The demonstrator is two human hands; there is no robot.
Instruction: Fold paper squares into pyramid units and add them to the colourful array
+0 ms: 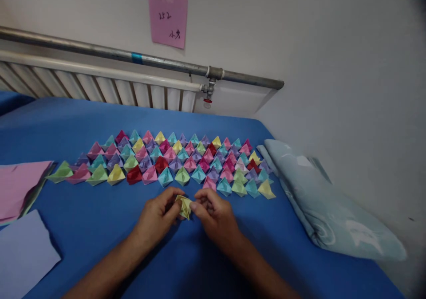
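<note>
A small folded yellow paper boat [185, 206] is held between my two hands, just in front of the rows of paper boats. My left hand [159, 214] pinches its left side with thumb and fingers. On its right edge rests the thumb of my right hand [214, 212], whose other fingers curl behind. Several rows of finished-looking origami boats [182, 175] in green, pink, blue, purple, red and yellow stand across the blue surface [159, 254]. A pink boat [209, 183] is closest to my right fingertips.
Stacked pink paper sheets [20, 188] and a lavender sheet [28, 250] lie at the left. A folded pale green cloth [329, 206] runs along the right wall. Behind are a white radiator [106, 88], a metal pipe [100, 49] with a red-handled valve [208, 100], and a pink wall note [168, 18].
</note>
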